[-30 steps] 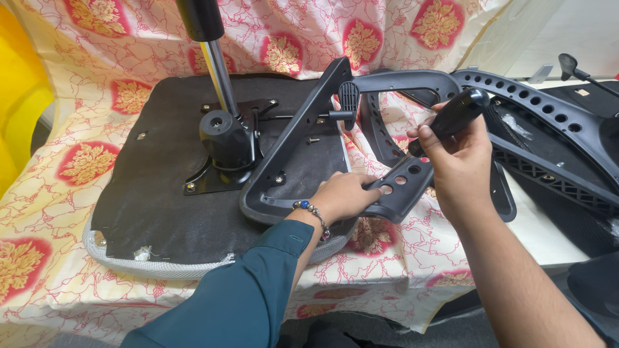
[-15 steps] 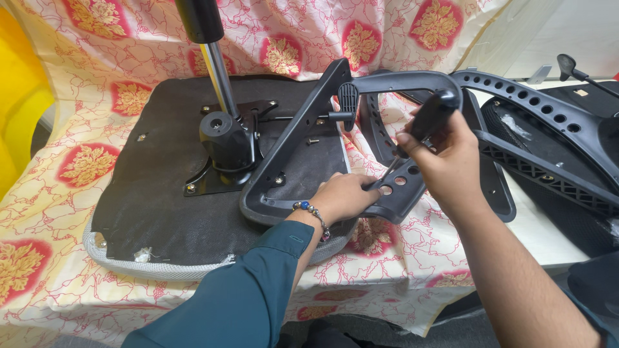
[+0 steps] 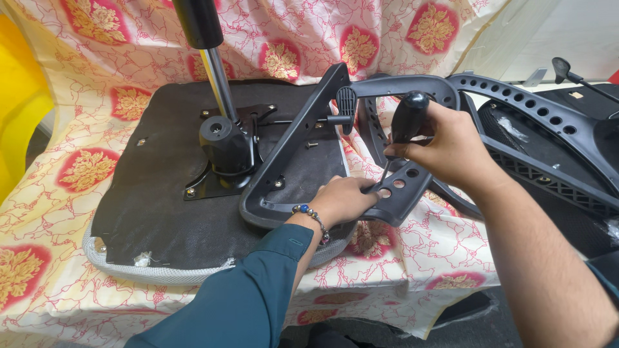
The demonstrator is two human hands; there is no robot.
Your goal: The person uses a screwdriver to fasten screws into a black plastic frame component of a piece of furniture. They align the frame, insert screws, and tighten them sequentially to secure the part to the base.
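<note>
Screwdriver [image 3: 407,119] now upright (perhaps) within right fingers [image 3: 412,149]

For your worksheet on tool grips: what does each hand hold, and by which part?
The right hand holds a screwdriver by its black handle. The left hand grips the black armrest bracket by its holed mounting end.
</note>
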